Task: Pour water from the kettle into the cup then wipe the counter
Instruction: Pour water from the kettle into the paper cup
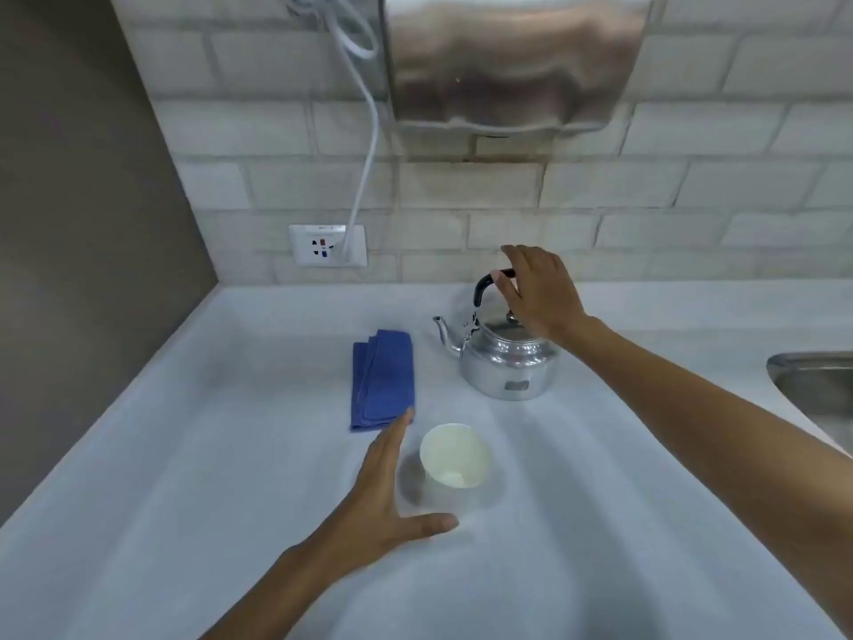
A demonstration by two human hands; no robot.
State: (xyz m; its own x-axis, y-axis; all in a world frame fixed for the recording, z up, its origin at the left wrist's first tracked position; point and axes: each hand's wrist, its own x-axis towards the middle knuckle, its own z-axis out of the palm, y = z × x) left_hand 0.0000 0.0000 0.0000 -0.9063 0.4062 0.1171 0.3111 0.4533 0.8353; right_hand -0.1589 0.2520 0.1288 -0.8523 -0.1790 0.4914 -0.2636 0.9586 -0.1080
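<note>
A small metal kettle (pixel 505 362) with a black handle stands upright on the white counter (pixel 184 478), its spout pointing left. My right hand (pixel 537 288) is over the handle, fingers curling around it. A white cup (pixel 454 457) stands in front of the kettle, and it looks empty. My left hand (pixel 392 491) lies flat and open just left of the cup, thumb spread below it, not touching it. A folded blue cloth (pixel 382 380) lies left of the kettle, and my left fingertips reach its near corner.
A steel sink (pixel 812 385) is set into the counter at the right edge. On the tiled wall behind are a socket (pixel 327 246) with a white cable (pixel 364 145) plugged in and a steel box (pixel 512 57) mounted above the kettle. A dark wall closes the left side.
</note>
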